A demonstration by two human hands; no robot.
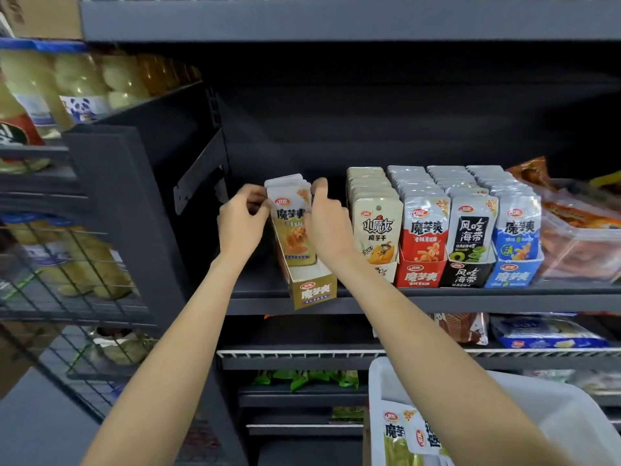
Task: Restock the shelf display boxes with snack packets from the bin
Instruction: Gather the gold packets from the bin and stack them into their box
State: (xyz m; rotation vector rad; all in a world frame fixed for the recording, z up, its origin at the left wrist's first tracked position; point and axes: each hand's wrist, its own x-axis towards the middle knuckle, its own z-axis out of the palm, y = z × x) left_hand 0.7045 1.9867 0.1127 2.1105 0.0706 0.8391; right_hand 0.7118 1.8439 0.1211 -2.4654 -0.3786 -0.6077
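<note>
I have both hands up at the gold box [307, 284], which sits at the left end of the row on the shelf [437, 299], its front corner hanging a little over the shelf edge. My left hand [240, 223] pinches the left edge of the packets [292, 227] standing in it, and my right hand [324, 220] curls round their right edge, thumb up near the top. I hold them from both sides so the small stack stays upright and square while I settle it toward the back of the box; let go of one side and I judge they would flop forward into the gap at the front.

The packets are flat, glossy pouches, silvery white at the top with a red logo and bold black characters, gold below with a picture of the snack. Only a few stand here, so this box looks far from full, while the four boxes [447, 264] to the right are packed tight front to back. The bin [571, 412] waits low on my right, with more packets lying in it.
</note>
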